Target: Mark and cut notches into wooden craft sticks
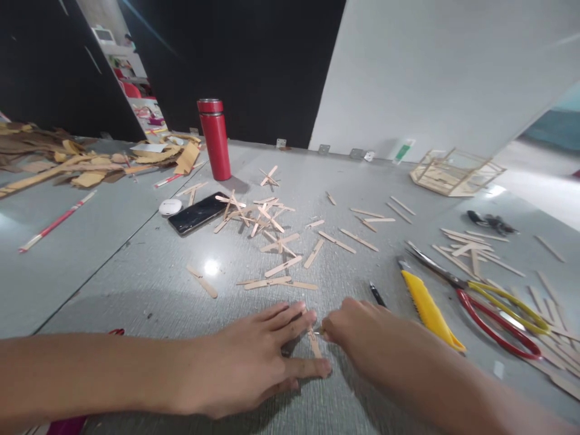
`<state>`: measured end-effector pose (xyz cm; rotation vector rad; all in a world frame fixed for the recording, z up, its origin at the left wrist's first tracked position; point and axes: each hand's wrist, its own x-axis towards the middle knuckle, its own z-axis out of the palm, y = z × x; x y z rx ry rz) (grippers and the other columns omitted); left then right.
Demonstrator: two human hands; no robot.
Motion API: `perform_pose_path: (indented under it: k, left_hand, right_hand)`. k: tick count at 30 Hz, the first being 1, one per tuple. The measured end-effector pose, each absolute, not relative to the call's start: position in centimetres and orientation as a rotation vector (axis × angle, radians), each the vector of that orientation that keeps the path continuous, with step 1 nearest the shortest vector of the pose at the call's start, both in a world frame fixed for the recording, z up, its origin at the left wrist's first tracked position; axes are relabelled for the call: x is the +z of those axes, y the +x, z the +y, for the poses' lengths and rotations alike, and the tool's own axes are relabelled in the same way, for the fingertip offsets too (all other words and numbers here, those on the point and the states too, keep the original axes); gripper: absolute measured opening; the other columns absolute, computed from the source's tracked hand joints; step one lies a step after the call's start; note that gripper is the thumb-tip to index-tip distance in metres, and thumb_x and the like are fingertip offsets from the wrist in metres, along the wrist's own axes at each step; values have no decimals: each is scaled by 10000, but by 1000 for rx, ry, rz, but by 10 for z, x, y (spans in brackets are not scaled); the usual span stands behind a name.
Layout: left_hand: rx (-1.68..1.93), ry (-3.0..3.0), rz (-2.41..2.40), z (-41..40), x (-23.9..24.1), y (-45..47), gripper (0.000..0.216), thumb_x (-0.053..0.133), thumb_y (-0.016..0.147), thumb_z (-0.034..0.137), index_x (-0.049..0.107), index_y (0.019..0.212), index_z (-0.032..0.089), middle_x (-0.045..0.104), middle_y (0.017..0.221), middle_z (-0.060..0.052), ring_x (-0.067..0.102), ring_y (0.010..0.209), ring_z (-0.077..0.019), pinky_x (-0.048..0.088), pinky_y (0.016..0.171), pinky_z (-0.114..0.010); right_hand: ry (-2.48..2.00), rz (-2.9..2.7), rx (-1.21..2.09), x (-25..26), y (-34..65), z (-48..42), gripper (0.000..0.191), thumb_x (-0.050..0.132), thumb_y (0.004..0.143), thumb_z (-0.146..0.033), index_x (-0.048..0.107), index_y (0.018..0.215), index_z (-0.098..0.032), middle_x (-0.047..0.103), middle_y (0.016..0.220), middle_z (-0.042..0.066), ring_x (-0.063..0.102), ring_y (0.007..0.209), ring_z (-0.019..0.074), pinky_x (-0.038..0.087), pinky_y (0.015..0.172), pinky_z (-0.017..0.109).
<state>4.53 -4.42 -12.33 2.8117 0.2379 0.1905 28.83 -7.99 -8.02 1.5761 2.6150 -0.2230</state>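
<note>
The left hand (254, 356) lies flat, fingers spread, pinning a short pale wooden craft stick (313, 343) to the grey table (136, 290). The right hand (362, 329) pinches something small at its tip; steady downward pressure matters. Beyond lie scattered sticks (272, 229).

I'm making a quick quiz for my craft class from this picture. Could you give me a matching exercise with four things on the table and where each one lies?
Things:
1. red flask
2. phone
3. scissors
4. stick frame

Places:
A. far right, by the white wall
B. between the white round case and the stick pile
C. standing upright at the back, before the dark wall
D. just right of the yellow knife

Pairs: 1-C, 2-B, 3-D, 4-A
</note>
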Motion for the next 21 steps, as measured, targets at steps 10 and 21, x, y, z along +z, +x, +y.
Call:
perform_pose_path:
  k: [10, 21]
  left_hand:
    - [226, 2856, 246, -45, -123, 48, 518, 525, 1072, 287, 424, 1580, 279, 241, 1709, -154, 241, 1570, -343, 275, 1262, -483]
    - [198, 2851, 241, -45, -122, 48, 464, 468, 1092, 276, 459, 1555, 249, 274, 1682, -209, 253, 1559, -363, 270, 1260, -504]
  right_hand:
    - [1577, 2669, -292, -89, 305, -72, 183, 572, 932, -127, 670, 806, -217, 708, 752, 24, 670, 576, 182, 420, 509, 288]
    - [931, 2869, 635, -97, 297, -92, 189, 597, 824, -22, 690, 855, -184, 667, 696, 2, 629, 523, 221, 343, 445, 405]
